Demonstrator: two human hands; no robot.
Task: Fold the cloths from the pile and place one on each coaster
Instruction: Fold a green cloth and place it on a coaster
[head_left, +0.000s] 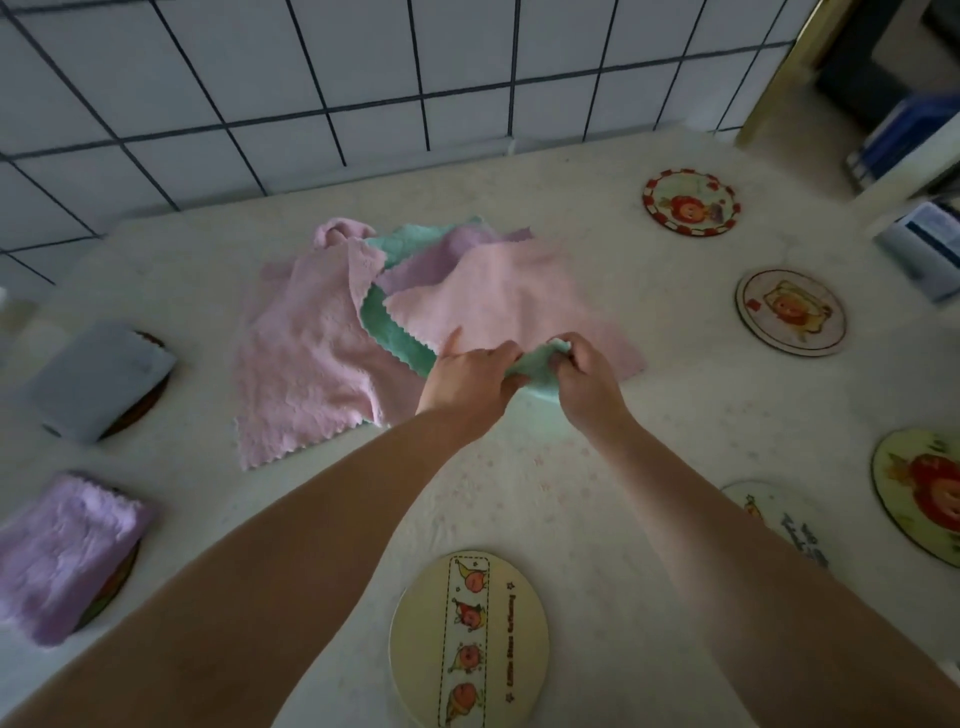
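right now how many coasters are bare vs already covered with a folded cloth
bare coasters: 5
covered coasters: 2, under the grey folded cloth and the purple folded cloth
total coasters: 7

Surface (597, 467): pale cream, faintly patterned, butts against a tiled wall at the far edge. Middle, toward the back: loose cloth pile (395, 317), pink, green and lilac pieces overlapping. Left side: two round coasters, each mostly hidden under a folded cloth; grey-blue cloth (98, 379) on the far one, lilac folded cloth (62, 556) on the near one. Near centre: bare cream coaster (470, 642) with a strip of cartoon fruit. Right side: four bare round coasters, red-rimmed coaster (691, 201) farthest, white-rimmed coaster (789, 319) next, green-edged coaster (924, 493) at the frame edge, one pale lettered coaster (779, 512) partly behind a forearm.
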